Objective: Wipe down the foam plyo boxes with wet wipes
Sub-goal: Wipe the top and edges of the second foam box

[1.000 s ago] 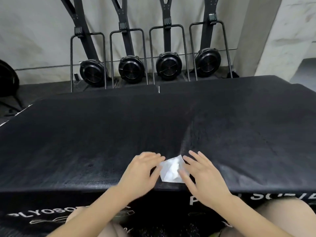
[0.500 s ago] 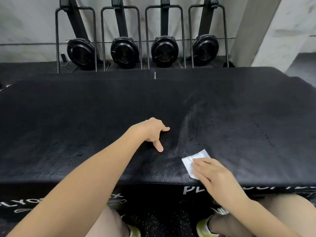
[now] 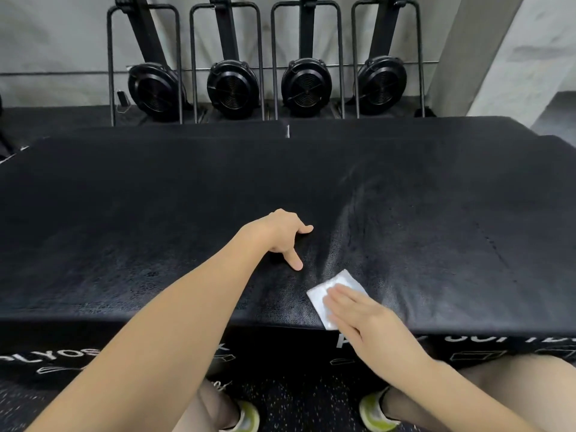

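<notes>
A wide black foam plyo box (image 3: 156, 213) fills the middle of the head view, with white lettering on its front face. A folded white wet wipe (image 3: 327, 291) lies flat on the box top near the front edge. My right hand (image 3: 364, 313) presses on the wipe with straight fingers and covers its near right part. My left hand (image 3: 280, 235) rests on the box top to the left of the wipe, thumb and fingertips touching the surface. A shiny damp streak runs away from the wipe toward the back.
A second black box (image 3: 405, 129) sits behind the first. Four black rowing machines (image 3: 230, 85) stand upright in racks against the grey wall. A pillar (image 3: 467, 57) rises at the right. My shoes (image 3: 374, 413) stand on speckled floor below the box's front face.
One second ago both hands held the wipe at the front edge. The left hand then let go and moved onto the box top. The right hand now lies flatter over the wipe.
</notes>
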The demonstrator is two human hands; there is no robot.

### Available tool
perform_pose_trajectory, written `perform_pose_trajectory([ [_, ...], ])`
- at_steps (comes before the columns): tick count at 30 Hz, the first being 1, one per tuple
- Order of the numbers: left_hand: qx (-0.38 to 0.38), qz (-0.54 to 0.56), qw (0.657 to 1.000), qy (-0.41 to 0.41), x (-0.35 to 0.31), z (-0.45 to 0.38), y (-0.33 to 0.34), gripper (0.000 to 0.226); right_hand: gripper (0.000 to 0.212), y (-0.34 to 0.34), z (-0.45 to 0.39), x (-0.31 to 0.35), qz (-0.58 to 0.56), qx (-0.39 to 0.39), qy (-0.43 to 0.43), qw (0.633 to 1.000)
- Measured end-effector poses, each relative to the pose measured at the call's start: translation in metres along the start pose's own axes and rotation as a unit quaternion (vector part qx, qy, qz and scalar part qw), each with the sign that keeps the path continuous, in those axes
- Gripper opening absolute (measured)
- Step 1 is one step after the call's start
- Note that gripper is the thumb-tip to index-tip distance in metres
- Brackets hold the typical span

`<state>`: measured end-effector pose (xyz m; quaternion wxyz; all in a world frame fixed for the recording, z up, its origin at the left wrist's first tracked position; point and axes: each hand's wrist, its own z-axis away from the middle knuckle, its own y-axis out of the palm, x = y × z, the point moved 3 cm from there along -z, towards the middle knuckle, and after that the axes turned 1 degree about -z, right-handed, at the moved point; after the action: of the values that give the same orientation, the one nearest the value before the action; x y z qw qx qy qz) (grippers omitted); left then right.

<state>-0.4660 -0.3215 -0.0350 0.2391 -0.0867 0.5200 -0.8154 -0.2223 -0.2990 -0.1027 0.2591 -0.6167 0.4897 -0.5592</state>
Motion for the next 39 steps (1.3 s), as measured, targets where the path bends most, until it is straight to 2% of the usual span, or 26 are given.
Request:
perform_pose_trajectory([
  [2, 0.002, -0.010, 1.000, -0.001, -0.001, -0.002, -0.001, 0.111, 0.048, -0.004, 0.009, 0.002, 0.000, -0.003, -0.023, 1.000],
  [4, 0.006, -0.012, 1.000, -0.002, -0.002, -0.003, -0.003, 0.111, 0.039, -0.012, 0.001, -0.003, 0.039, -0.035, -0.053, 0.997],
  [5, 0.006, -0.011, 1.000, -0.004, -0.003, -0.003, -0.004, 0.110, 0.035, -0.013, -0.007, -0.010, 0.055, -0.045, -0.046, 0.996],
  [8, 0.001, -0.001, 1.000, -0.004, -0.002, -0.002, -0.003, 0.110, 0.038, -0.007, -0.017, -0.022, 0.076, -0.062, -0.038, 0.994],
  [11, -0.003, 0.002, 1.000, 0.002, -0.001, -0.001, -0.001, 0.110, 0.038, -0.004, 0.007, -0.012, 0.025, -0.044, -0.060, 0.997],
  [14, -0.004, 0.007, 1.000, 0.008, -0.001, 0.000, -0.001, 0.109, 0.033, -0.007, 0.042, -0.025, 0.066, -0.016, -0.125, 0.990],
  [17, -0.001, 0.010, 1.000, 0.004, -0.002, 0.000, -0.002, 0.109, 0.036, -0.008, 0.055, -0.041, 0.067, -0.046, -0.117, 0.990],
  [26, 0.002, 0.007, 1.000, -0.008, -0.004, 0.003, -0.004, 0.111, 0.028, 0.049, -0.014, 0.033, 0.046, -0.115, -0.177, 0.976],
  [30, 0.003, 0.010, 1.000, -0.008, -0.004, 0.003, -0.002, 0.111, 0.024, 0.053, -0.021, 0.038, 0.052, -0.114, -0.177, 0.976],
  [36, 0.011, -0.006, 1.000, 0.001, -0.004, 0.003, -0.001, 0.111, 0.032, 0.013, 0.027, -0.015, 0.097, -0.107, -0.149, 0.978],
  [39, 0.019, -0.022, 1.000, 0.005, -0.007, 0.003, -0.002, 0.109, 0.035, -0.001, 0.039, -0.032, 0.113, -0.077, -0.131, 0.982],
])
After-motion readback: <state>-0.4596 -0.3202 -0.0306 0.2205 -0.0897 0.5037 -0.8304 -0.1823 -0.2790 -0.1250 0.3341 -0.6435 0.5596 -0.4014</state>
